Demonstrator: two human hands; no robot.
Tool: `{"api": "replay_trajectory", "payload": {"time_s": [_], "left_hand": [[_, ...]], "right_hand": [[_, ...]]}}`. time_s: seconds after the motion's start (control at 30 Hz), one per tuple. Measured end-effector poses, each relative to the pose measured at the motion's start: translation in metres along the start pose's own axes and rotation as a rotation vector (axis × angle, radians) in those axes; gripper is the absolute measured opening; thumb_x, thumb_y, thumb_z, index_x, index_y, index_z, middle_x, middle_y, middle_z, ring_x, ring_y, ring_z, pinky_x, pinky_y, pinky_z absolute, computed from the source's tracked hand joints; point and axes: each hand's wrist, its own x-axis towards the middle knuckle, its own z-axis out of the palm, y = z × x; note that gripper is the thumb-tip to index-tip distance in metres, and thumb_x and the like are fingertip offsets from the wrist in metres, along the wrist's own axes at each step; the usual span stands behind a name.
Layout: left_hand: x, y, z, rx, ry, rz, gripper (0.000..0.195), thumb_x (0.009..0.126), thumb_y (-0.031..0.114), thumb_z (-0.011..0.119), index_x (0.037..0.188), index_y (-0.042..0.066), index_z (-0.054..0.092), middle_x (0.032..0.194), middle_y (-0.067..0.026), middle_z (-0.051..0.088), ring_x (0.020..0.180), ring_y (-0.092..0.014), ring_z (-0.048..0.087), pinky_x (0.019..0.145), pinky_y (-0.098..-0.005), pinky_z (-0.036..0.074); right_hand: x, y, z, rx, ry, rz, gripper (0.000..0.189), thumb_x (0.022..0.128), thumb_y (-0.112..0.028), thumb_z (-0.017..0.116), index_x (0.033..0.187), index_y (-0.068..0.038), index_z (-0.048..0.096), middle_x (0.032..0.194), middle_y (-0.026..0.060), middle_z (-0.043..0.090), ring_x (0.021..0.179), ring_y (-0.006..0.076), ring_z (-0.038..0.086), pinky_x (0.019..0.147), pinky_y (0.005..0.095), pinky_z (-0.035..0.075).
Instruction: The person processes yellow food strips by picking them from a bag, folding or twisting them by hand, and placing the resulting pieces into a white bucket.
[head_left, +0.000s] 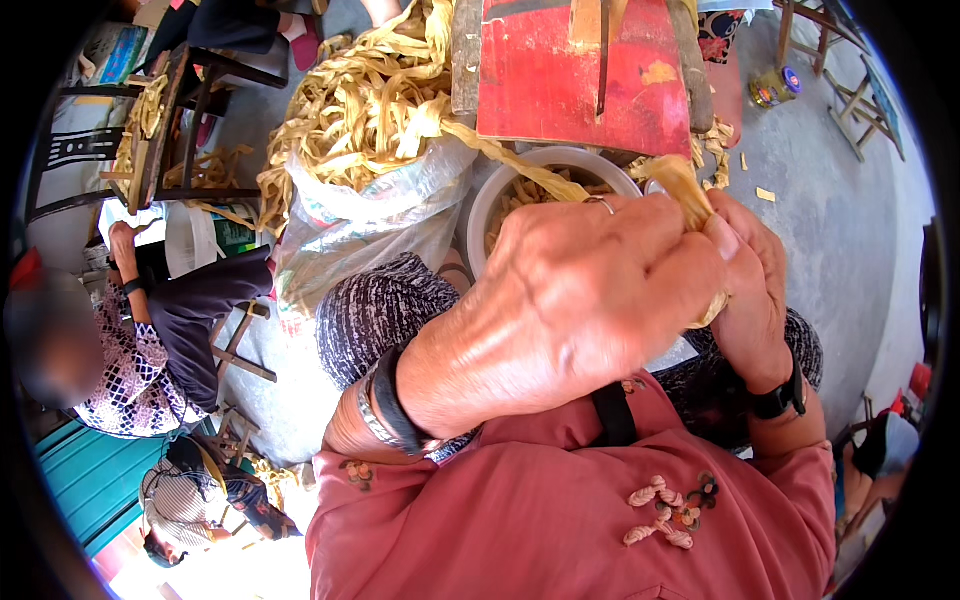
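Note:
My left hand (570, 307), with a ring and dark wristband, crosses the middle of the view with its fingers closed on a yellow ribbon-like strip (679, 187). Against its fingertips, my right hand (754, 292) pinches the same strip, a folded part of which sticks up between the hands. A length of strip trails left from my left hand to a heaped pile of similar strips (375, 97) in a clear plastic bag (375, 202). Beneath my left hand is a white tub (480, 206) holding short cut pieces (532, 191), partly hidden.
Ahead stands a red-topped bench (555, 97) with a narrow dark blade (602, 67) and wooden block on it. Cut pieces (716, 150) lie on the floor to its right, near a lidded jar (776, 86). At left, a seated person (142, 352) works beside a white bucket (187, 236).

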Motion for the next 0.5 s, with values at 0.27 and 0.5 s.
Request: {"api": "replay_trajectory", "payload": {"time_s": [0.27,0.5], "left_hand": [[-0.006,-0.014,0.016,0.078,0.139,0.038,0.015,0.068,0.008,0.06,0.08,0.002,0.053,0.071,-0.0082,0.052,0.054,-0.019,0.055,0.044,-0.0306,0.044],[-0.003,-0.009,0.002,-1.308,0.042,-0.599,0.004,0.089,0.005,0.055,0.09,0.002,0.052,0.072,-0.0005,0.06,0.068,-0.004,0.056,0.057,-0.0204,0.046]], "right_hand": [[0.002,0.011,-0.017,-0.081,-0.192,0.109,0.031,0.091,-0.029,0.048,0.089,0.0,0.057,0.075,-0.0016,0.051,0.065,0.0052,0.043,0.06,0.0211,0.036],[0.004,0.015,-0.013,-0.159,-0.183,-0.221,0.045,0.091,-0.043,0.048,0.104,0.0,0.052,0.09,0.0038,0.05,0.083,0.0117,0.046,0.075,0.0244,0.037]]}}
